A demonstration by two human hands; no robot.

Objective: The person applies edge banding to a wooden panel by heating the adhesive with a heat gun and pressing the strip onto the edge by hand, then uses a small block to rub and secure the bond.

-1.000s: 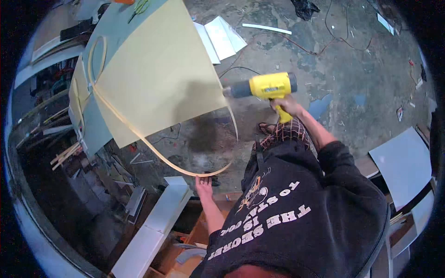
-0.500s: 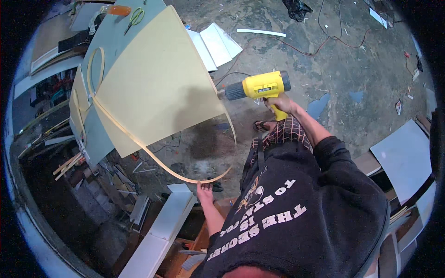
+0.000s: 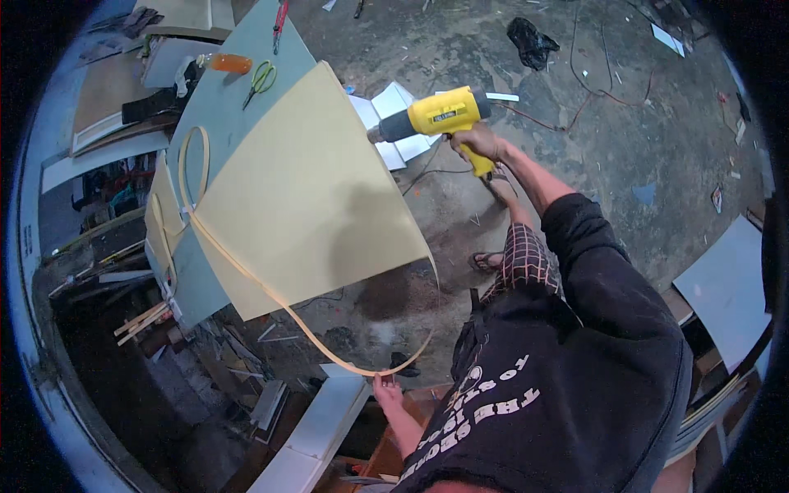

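The right hand clutches the yellow heat gun near the board. Beyond its edge, the left hand grasps the pale strip, seemingly light and springy, best held along its curve.

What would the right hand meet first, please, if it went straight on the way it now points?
Probably the flat cream board, at its edge, where the yellow and black heat gun in the right hand points; depth is unclear.
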